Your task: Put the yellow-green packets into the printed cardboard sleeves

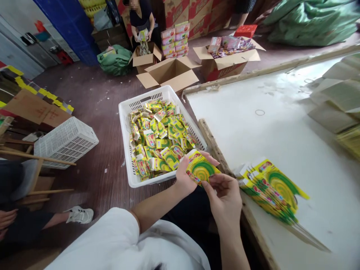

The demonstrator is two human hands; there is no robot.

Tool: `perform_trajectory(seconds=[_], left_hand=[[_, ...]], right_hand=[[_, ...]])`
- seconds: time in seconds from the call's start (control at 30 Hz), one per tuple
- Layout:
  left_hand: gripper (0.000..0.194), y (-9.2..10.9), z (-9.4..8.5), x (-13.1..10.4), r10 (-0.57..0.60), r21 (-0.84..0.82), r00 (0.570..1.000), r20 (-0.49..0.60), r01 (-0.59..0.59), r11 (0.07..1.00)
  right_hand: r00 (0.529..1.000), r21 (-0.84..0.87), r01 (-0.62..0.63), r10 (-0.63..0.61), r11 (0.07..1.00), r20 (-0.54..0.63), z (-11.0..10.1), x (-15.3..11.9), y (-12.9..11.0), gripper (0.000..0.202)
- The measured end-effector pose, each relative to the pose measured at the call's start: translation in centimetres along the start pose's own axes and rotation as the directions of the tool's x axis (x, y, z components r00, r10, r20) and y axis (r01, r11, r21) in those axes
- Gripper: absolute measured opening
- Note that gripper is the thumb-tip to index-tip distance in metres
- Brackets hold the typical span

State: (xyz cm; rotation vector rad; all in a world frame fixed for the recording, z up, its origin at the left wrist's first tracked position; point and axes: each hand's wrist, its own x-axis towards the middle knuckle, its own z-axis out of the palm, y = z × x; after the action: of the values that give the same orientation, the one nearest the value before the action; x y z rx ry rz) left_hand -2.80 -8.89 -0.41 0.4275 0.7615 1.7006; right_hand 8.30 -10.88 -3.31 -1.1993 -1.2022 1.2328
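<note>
A yellow and green printed carton (201, 169) with a swirl on its face is held between both hands, over the near right corner of a white plastic basket (123, 150). My left hand (186, 175) grips it from the left, fingers behind it and thumb along its edge. At its lower right, my right hand (226, 195) pinches the carton between thumb and fingers. Many small cartons (163, 138) of the same print fill the basket in a loose heap. To the right, a fanned stack of flat cartons (272, 187) lies on the white table.
The white table (230, 112) has a rough wooden edge (213, 146) and carries a rubber band (260, 112). Beyond the basket stand an open cardboard box (168, 73) and a filled box (225, 69). An upturned white crate (67, 140) and a seated person's shoe (80, 215) are left; another person (143, 22) works behind.
</note>
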Motion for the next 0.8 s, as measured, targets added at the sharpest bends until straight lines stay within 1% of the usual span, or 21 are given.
perform_trajectory(seconds=[0.07,0.17,0.27,0.37,0.43,0.5,0.57,0.67,0.73,0.8], left_hand=[[0.065,-0.1,-0.5,-0.3,0.012,0.044,0.999,0.039,-0.014,0.999],[0.068,-0.6,-1.2,-0.6,0.020,0.120,0.991,0.129,-0.036,0.992],[0.064,-1.0,-1.6,-0.8,0.030,0.179,0.983,0.182,-0.063,0.982],[0.059,-1.1,-1.6,-0.7,0.096,0.170,0.984,0.148,-0.121,0.978],[0.057,-1.0,-1.4,-0.5,0.117,0.145,0.986,0.119,-0.134,0.980],[0.057,-0.8,-1.2,-0.4,0.099,0.119,0.992,0.081,-0.109,0.987],[0.058,-0.7,-1.1,-0.3,0.072,0.102,0.997,0.042,-0.076,0.992],[0.058,-0.7,-0.9,-0.2,0.036,0.091,0.999,0.038,-0.039,0.995],[0.055,-0.6,-0.8,-0.1,0.030,0.064,0.999,0.026,-0.032,0.997],[0.051,-0.4,-0.6,0.2,0.044,0.028,0.999,-0.030,-0.044,0.999]], right_hand=[[1.000,0.013,-0.023,0.023,1.000,0.008,0.2,0.1,0.2,0.038],[0.998,0.019,-0.057,0.057,0.998,-0.005,0.2,0.2,0.5,0.042],[0.998,-0.020,-0.066,0.065,0.998,-0.024,0.1,0.1,0.8,0.042],[0.999,-0.107,-0.040,0.038,0.993,-0.020,0.2,-0.1,0.8,0.038],[1.000,-0.142,0.001,-0.003,0.990,-0.016,0.3,-0.1,0.6,0.035],[0.999,-0.129,0.043,-0.046,0.991,-0.014,0.4,-0.1,0.3,0.033],[0.998,-0.074,0.062,-0.062,0.995,0.008,0.4,-0.1,0.0,0.033],[0.996,0.002,0.051,-0.051,0.999,0.073,0.4,-0.4,-0.2,0.034],[0.991,-0.007,0.048,-0.047,0.999,0.123,0.4,-0.7,-0.2,0.036],[0.982,-0.082,0.082,-0.067,0.993,0.176,0.3,-1.1,-0.2,0.041]])
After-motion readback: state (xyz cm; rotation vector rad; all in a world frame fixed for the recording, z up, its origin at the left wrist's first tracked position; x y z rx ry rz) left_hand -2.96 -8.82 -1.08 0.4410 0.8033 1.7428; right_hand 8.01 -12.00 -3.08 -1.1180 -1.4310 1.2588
